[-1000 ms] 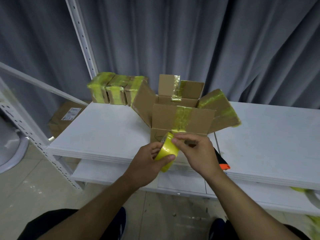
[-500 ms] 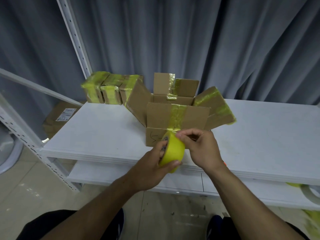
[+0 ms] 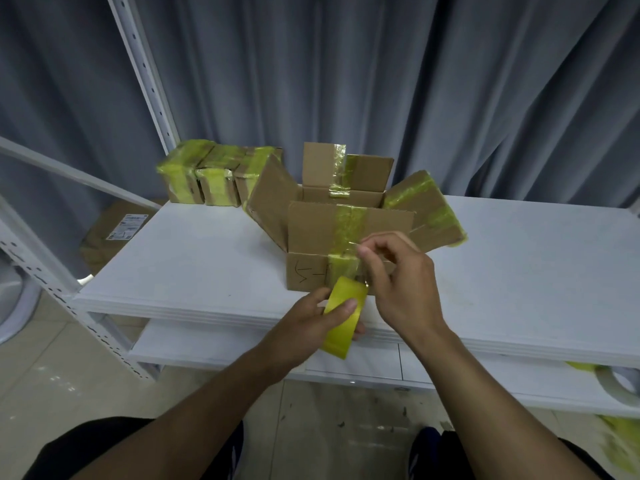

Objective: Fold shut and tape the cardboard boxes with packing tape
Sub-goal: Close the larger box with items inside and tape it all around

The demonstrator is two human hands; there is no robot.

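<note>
Left hand (image 3: 308, 323) grips yellow roll of packing tape (image 3: 343, 317), thumb across its outer face, just below front edge of white shelf board (image 3: 180, 271). Right hand (image 3: 398, 285) pinches pulled-out clear tape end between thumb and forefinger, raised in front of open brown cardboard box (image 3: 311, 237). Box sits near shelf's front edge, four flaps up, old yellow tape strips on them. Three small tape-wrapped cardboard boxes (image 3: 207, 178) stand in row behind, left. Grey curtain (image 3: 450, 81) hangs behind.

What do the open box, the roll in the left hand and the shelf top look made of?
Open brown box: matte corrugated cardboard, wavy flap edge. Yellow tape roll: glossy, translucent plastic film, probably. White shelf board: smooth painted metal or laminate; cannot tell.
</note>
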